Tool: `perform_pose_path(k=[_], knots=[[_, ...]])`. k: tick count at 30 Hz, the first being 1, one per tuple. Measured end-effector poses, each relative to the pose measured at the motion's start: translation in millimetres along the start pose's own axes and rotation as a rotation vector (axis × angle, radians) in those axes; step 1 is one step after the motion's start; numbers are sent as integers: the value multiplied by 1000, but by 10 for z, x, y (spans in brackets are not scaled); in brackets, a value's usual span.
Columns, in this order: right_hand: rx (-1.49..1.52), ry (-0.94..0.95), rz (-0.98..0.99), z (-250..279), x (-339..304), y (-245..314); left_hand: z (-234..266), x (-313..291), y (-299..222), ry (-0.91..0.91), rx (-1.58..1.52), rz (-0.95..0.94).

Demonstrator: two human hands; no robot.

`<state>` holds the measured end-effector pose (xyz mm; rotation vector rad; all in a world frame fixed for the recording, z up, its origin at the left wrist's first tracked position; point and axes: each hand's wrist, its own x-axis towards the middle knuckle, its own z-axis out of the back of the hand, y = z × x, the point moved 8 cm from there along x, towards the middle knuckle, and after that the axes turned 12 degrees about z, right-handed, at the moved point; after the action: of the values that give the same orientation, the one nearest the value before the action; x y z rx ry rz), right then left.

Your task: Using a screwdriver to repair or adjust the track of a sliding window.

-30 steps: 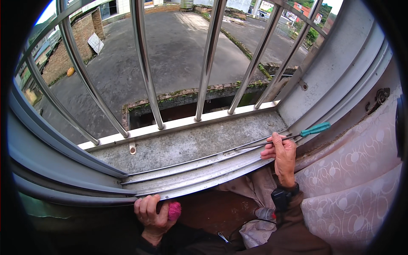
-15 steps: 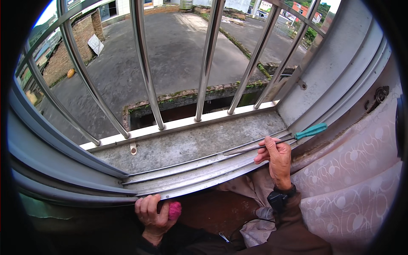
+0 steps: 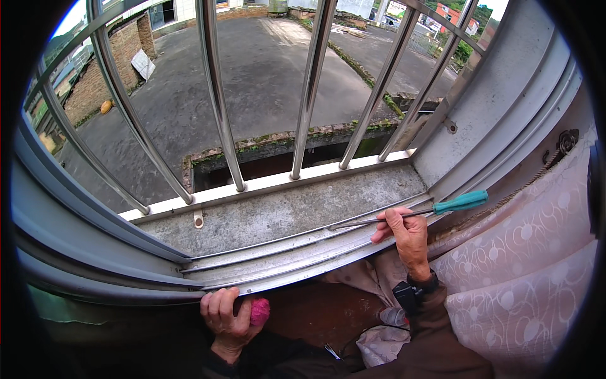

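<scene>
By the right hand (image 3: 409, 237), the shaft of a screwdriver (image 3: 461, 201) is pinched between thumb and bent fingers; its teal handle is pointed right, its tip left, over the far part of the track (image 3: 284, 262). Whether the track is touched by the tip cannot be told. The track's near edge is gripped at the left by the left hand's (image 3: 228, 319) curled fingers, and a pink pad (image 3: 259, 312) is held at its thumb. The sill (image 3: 284, 218) is bordered on its far side by bars (image 3: 309, 95).
</scene>
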<state>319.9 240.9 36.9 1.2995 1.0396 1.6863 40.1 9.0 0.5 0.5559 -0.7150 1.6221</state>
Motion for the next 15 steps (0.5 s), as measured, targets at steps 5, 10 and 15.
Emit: perform_pose_path(k=[5,10,15], knots=[[-73,-31,54,133,4,56,-18,-18,3,-4,2,4],[-98,-56,61,239,9,69,-27,-34,18,-9,3,11],[-10,-13,15,35,19,-8,-28,-22,6,-13,6,8]])
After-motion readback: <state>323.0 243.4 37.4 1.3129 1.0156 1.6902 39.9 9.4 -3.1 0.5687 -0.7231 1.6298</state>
